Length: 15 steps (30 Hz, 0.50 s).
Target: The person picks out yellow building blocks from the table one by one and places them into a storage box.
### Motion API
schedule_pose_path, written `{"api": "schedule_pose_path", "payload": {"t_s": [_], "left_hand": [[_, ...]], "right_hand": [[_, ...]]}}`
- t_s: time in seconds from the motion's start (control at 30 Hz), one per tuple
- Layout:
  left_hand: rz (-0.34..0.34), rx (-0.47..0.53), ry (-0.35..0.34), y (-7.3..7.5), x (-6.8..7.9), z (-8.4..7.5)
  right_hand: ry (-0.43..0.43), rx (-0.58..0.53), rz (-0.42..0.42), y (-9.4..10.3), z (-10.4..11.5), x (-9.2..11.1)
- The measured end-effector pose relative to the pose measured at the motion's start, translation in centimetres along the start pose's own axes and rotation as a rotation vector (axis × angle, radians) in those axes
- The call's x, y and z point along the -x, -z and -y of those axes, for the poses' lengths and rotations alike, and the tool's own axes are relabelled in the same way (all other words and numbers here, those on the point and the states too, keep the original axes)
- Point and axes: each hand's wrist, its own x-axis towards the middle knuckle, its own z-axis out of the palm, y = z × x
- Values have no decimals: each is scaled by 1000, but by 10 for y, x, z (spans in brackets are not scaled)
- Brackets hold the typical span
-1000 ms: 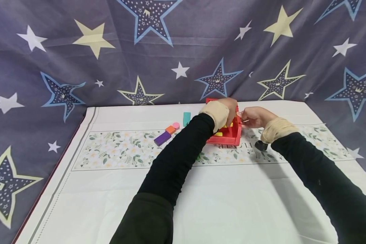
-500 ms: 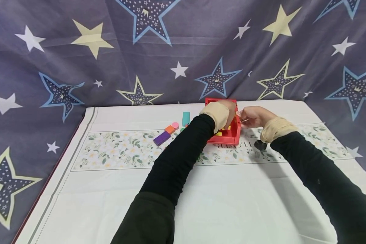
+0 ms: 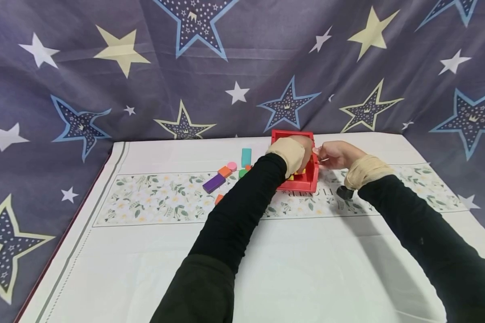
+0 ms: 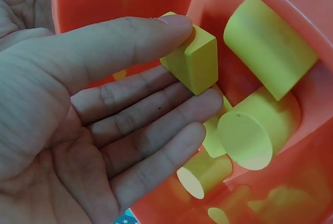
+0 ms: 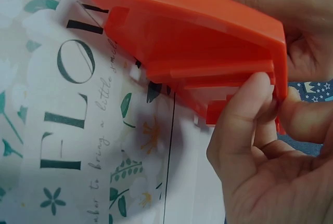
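Note:
My left hand [image 3: 306,148] reaches into the red box [image 3: 280,133] at the back of the table. In the left wrist view it pinches a yellow block [image 4: 202,63] between thumb and fingers. Below the block, yellow cylinders [image 4: 247,133] lie in the box, and another yellow cylinder [image 4: 270,44] leans by its wall. My right hand [image 3: 336,154] is at the box's right side. Seen from the right wrist, its thumb and a finger pinch the edge of the box wall [image 5: 203,34].
Left of the box lie a purple block [image 3: 214,183], an orange block [image 3: 225,171], a pink round piece [image 3: 232,166], a teal block [image 3: 246,157] and a green piece [image 3: 243,172]. Another orange piece [image 3: 218,198] shows beside the left sleeve. A starry curtain [image 3: 210,80] hangs behind the table.
My left hand and forearm have shifted slightly right and toward me, uncovering the box's far rim and an orange piece beside the sleeve. The right hand has stayed at the box wall.

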Motion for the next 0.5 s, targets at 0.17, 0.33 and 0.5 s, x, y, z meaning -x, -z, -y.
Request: {"api": "schedule_pose_path", "payload": {"t_s": [0.17,0.33,0.5], "left_hand": [[10,41,52,-2,-1,-1],[22,86,122,-2,-5,-2],[31,74,128,-5,-14,-4]], "right_hand": [[-10,0,3,0,0,-2],[-8,-5,6,0,0,-2],[-3,5,5,0,0,-2]]}}
